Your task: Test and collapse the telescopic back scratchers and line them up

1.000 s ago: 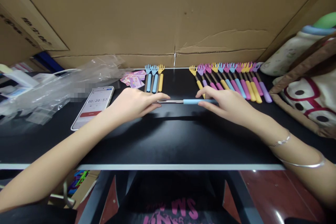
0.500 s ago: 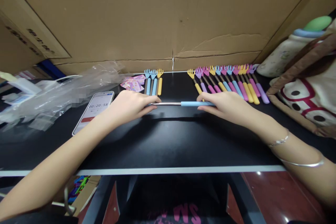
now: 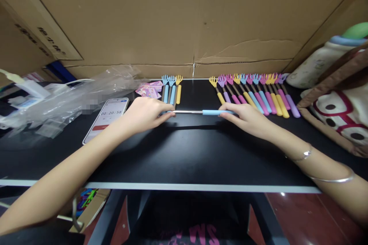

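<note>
I watched both arms stretch forward over the black desk. The left hand had its grip pinched on the head end of the back scratcher. The right hand had its grip pinched on the blue handle. A cardboard wall stood behind. The scratcher ran crosswise mid-desk, and its thin chrome rod showed between the hands.

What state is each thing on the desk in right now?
Blue back scratcher: extended, rod showing.
Left hand: gripping its rod end.
Right hand: gripping its blue handle.
Phone: screen lit, reading 00:20:58.
Row of scratchers: collapsed, side by side.
Three scratchers: collapsed.
</note>
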Motion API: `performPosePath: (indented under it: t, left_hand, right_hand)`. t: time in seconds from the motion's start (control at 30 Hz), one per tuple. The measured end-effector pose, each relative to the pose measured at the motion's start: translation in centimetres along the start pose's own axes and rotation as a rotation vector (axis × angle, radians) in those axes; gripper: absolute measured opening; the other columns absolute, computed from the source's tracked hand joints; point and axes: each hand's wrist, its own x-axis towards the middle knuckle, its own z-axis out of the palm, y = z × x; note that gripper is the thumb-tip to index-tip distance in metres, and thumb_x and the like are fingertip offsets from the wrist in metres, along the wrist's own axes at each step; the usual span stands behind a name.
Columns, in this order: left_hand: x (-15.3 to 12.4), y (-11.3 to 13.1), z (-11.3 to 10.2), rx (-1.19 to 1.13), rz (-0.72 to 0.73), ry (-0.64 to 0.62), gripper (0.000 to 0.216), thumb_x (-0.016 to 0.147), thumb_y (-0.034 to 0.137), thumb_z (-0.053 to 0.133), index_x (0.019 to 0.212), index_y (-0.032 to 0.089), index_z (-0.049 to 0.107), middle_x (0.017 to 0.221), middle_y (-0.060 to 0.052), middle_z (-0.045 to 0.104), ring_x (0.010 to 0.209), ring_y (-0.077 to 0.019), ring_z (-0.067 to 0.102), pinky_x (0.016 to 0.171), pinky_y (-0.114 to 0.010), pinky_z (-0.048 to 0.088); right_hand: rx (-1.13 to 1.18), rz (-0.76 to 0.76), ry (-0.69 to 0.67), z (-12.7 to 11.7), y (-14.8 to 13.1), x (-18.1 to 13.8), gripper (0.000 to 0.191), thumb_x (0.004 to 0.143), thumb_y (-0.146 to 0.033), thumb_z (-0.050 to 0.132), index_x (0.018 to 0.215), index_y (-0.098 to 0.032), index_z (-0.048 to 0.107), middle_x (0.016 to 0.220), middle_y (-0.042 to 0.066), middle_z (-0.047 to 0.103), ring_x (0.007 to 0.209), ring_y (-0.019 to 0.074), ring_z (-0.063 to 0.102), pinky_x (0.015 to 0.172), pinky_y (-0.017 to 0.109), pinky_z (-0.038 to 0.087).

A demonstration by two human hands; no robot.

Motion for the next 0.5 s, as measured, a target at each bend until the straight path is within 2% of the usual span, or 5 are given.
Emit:
performPosePath:
  t: [0.17, 0.33, 0.5]
  left_hand:
    - [0.0, 0.1, 0.0, 0.001, 0.007, 0.059, 0.04, 0.097, 0.043, 0.035, 0.092, 0.023, 0.07, 0.087, -0.002, 0.075, 0.076, -0.0196, 0.069, 0.053, -0.024, 0.033]
    - [0.0, -0.3, 0.4, -0.01, 0.043, 0.128, 0.037, 0.097, 0.042, 0.037, 0.096, 0.026, 0.07, 0.087, -0.001, 0.075, 0.079, -0.0188, 0.069, 0.054, -0.024, 0.033]
    - [-0.1, -0.2, 0.2, 0.008, 0.05, 0.18, 0.038, 0.097, 0.043, 0.037, 0.094, 0.026, 0.071, 0.086, -0.002, 0.075, 0.08, -0.0177, 0.069, 0.053, -0.025, 0.031]
  right_hand:
    - [0.14, 0.009, -0.002, -0.5, -0.1, 0.1, 0.031, 0.093, -0.045, 0.045, 0.088, -0.021, 0.062, 0.071, 0.0, 0.061, 0.059, 0.013, 0.051, 0.056, 0.026, 0.037]
    - [0.22, 0.006, -0.041, -0.9, -0.5, 0.1, 0.031, 0.093, -0.045, 0.045, 0.087, -0.02, 0.062, 0.07, 0.0, 0.059, 0.056, 0.0117, 0.05, 0.054, 0.025, 0.038]
    - [0.358, 0.051, -0.164, -1.3, -0.8, 0.0, 0.037, 0.094, -0.05, 0.042, 0.09, -0.019, 0.062, 0.05, -0.006, 0.043, 0.042, 0.0088, 0.04, 0.044, 0.023, 0.032]
